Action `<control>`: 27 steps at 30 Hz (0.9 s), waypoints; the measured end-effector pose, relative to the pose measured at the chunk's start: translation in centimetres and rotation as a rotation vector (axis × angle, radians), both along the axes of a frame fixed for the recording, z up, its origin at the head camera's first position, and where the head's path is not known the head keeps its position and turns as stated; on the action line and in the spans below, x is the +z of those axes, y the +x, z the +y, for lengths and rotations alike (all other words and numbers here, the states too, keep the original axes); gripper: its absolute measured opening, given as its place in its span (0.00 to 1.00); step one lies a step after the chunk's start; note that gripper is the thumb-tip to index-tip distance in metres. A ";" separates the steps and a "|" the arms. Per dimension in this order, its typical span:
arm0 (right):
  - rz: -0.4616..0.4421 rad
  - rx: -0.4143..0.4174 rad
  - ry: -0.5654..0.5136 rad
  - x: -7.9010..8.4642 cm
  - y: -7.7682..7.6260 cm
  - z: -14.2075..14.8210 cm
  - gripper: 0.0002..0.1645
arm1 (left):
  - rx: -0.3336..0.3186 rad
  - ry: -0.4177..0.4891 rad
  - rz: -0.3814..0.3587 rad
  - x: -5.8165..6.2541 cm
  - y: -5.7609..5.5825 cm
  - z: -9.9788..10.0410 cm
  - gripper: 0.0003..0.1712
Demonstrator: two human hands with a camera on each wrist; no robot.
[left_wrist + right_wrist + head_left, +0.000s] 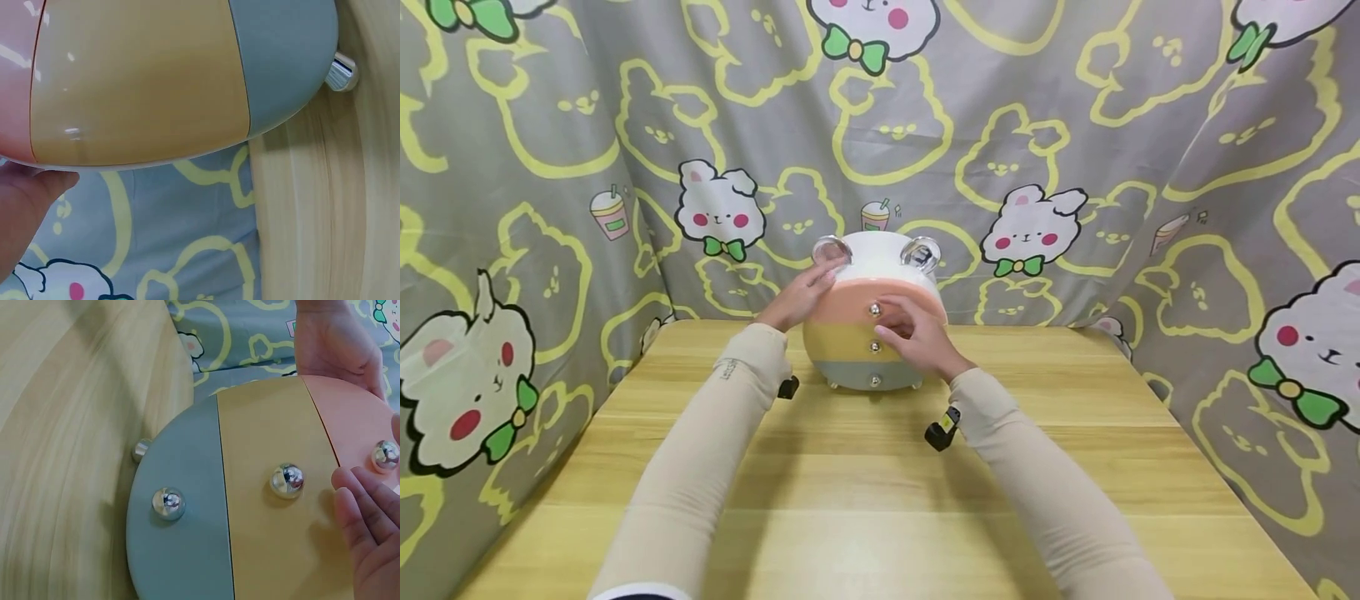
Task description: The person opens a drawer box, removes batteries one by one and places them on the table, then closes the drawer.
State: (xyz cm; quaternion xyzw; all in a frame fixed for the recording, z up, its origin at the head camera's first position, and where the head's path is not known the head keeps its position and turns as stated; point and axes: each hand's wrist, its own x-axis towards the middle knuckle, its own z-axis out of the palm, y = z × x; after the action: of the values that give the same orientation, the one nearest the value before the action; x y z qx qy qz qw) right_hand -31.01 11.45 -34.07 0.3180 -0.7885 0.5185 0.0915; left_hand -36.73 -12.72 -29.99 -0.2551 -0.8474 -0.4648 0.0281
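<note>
A small round-fronted drawer cabinet [842, 342] stands on the table, with peach, yellow and grey-blue drawer fronts. Each front has a shiny silver knob; the top knob [385, 456] is on the peach drawer [350, 412]. My left hand [801, 296] rests against the cabinet's upper left side, by a clear round ear [832, 251]. Only part of that hand [25, 200] shows in the left wrist view. Beside the top knob, my right hand [925, 337] has its fingers spread loosely. The fingers [369, 515] appear apart from the knob in the right wrist view.
Wooden tabletop [850, 500] spreads in front and to both sides. A patterned curtain [895, 108] hangs close behind the cabinet and along the left and right. The middle knob [287, 481] and bottom knob [169, 504] stick out from the front. Short silver feet [342, 72] support it.
</note>
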 end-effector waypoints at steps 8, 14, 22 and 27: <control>0.049 -0.025 0.029 0.2 -0.8 -1.2 0.23 | -0.043 0.088 -0.121 0.2 -0.1 -0.3 0.26; 0.026 -0.049 -0.024 0.1 -0.8 -1.7 0.20 | -0.080 0.116 -0.162 0.3 -0.2 -0.3 0.27; -0.013 -0.069 -0.040 0.2 -0.6 -1.9 0.19 | -0.071 0.031 -0.203 0.5 -0.4 -0.6 0.28; -0.007 -0.070 -0.032 0.1 -0.5 -1.8 0.19 | -0.102 0.017 -0.222 1.7 0.7 -0.5 0.28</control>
State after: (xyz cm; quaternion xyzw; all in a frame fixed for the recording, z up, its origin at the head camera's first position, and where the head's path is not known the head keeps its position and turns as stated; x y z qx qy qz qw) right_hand -31.54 9.61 -33.99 0.2870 -0.7909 0.5288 0.1119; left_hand -36.05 -13.23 -28.27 -0.2446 -0.8273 -0.4981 -0.0873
